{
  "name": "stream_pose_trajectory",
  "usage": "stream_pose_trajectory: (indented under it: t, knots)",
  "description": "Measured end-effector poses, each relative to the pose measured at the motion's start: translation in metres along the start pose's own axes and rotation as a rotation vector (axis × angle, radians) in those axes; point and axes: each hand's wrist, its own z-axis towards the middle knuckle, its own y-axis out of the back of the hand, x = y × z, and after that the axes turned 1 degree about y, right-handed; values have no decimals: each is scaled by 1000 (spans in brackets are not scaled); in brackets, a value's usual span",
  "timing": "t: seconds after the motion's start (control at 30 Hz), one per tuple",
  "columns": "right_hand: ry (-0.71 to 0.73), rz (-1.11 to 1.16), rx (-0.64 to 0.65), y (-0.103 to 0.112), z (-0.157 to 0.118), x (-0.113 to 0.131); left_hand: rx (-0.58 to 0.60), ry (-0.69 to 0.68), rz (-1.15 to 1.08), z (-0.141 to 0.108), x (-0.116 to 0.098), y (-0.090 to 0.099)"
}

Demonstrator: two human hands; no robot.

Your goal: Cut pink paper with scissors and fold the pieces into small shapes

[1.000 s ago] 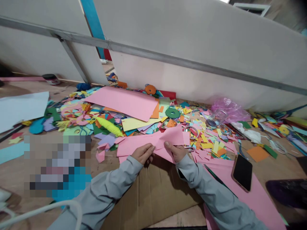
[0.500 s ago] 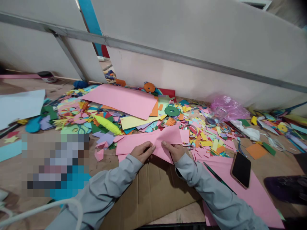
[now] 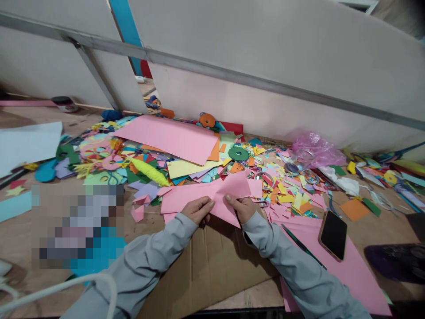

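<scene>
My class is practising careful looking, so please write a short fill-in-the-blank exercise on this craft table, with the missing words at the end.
1. The left hand and the right hand both grip paper coloured ____.
2. A smartphone lies on the person's ____ side.
3. Beneath the grey sleeves is a flat brown sheet of ____.
4. The flat paper square beside a green strip is coloured ____.

Missing words: pink; right; cardboard; orange.

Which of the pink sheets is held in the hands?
The bent middle sheet, pinched by the left hand and right hand. The far sheet lies on colored papers; the lower-right sheet has a phone on it.
</scene>
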Motion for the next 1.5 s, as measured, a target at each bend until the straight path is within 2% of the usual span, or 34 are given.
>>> stream_pose_trajectory:
  t: [0.27, 0.43, 0.6, 0.67, 0.83, 0.93, 1.13, 1.3, 1.5]
  knots:
    - [94, -143, -87, 0, 0, 4, 18, -135, 162, 2, 3, 4]
    - [88, -193, -114, 0, -1, 5, 14, -168, 252, 3, 3, 6]
    - [63, -204, -95, -1, -5, 10, -37, -268, 356, 5, 1, 7]
    - [101, -177, -102, -2, -5, 10, -27, -249, 325, 4, 0, 6]
    - [117, -170, -160, -2, -4, 8, -9, -2, 33, -1, -5, 3]
    - [132, -194, -178, -2, -5, 12, -24, 42, -29, -1, -7, 4]
    - [105, -186, -152, -4, -8, 21, 16, 4, -23, -1, -4, 3]
    - [136, -133, -148, -4, -5, 12, -2, -121, 148, 0, -2, 4]
    - [120, -120, -137, -8, -10, 9, 4, -154, 133, 1, -3, 1]
